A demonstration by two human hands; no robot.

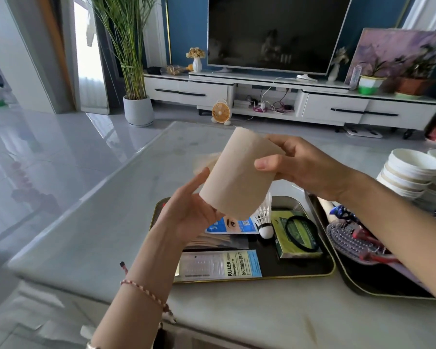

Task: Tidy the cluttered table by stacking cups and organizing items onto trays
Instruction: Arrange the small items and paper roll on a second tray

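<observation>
A beige roll of tissue paper is held tilted in the air above the table. My right hand grips its upper end, thumb across the front. My left hand supports its lower end with the palm up and fingers fairly straight. Below them lies a black gold-rimmed tray holding a ruler pack, a shuttlecock, a green box and a blue leaflet. A second dark tray at the right holds a hairbrush. Stacked white paper cups stand at the far right.
The pale marble table stretches left and toward the far edge. Beyond it stand a TV cabinet, a small orange fan on the floor and a potted plant.
</observation>
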